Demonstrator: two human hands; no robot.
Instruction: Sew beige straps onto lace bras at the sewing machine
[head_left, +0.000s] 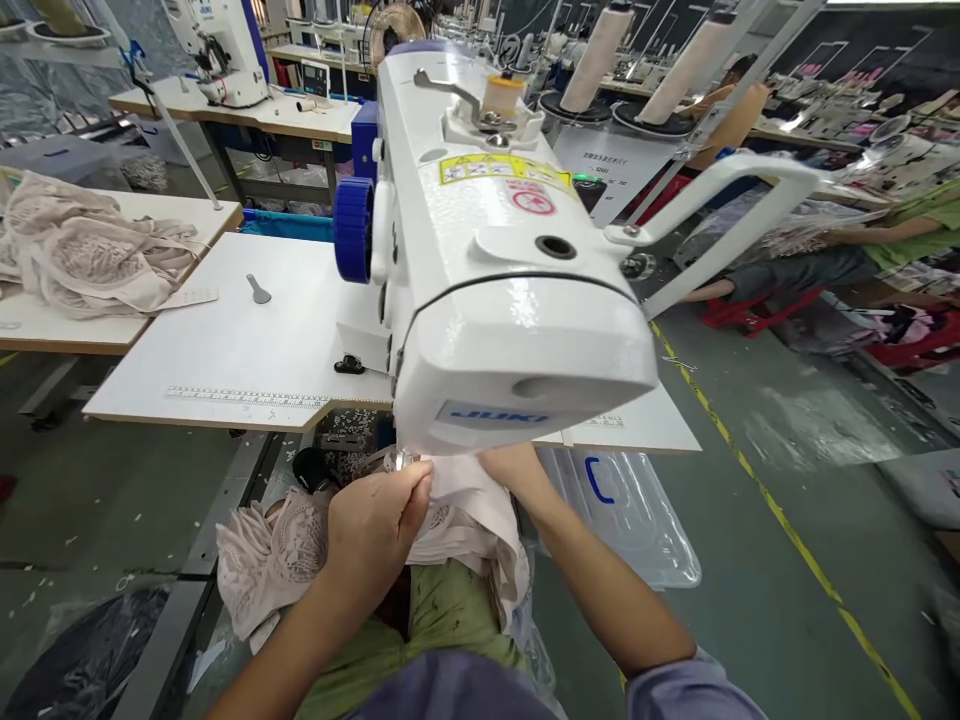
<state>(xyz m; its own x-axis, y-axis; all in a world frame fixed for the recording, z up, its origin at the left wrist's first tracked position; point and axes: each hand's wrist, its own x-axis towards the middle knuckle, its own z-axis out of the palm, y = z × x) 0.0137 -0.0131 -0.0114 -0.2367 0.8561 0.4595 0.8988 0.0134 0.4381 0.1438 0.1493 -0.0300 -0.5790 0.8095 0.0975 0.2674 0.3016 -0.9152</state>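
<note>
A white sewing machine (525, 340) fills the middle of the view. Just below its head, my left hand (379, 525) is closed, thumb against the fingers, at the edge of a pale pink bra (469, 535). My right hand (510, 465) rests on the same fabric, farther right; its fingers are hidden beneath the machine head. More lace bra cups (281, 550) hang at the left, beside my left wrist. The fabric drapes down over my lap. The needle area is mostly covered by the head and my left hand.
A white tabletop (225, 340) carries a printed ruler and a small grey metal tool (258, 290). Pale bras (90, 250) are heaped on the left table. A clear plastic box (630, 520) stands low at right. Thread cones (596, 60) rise behind. A person's arm (862, 235) shows far right.
</note>
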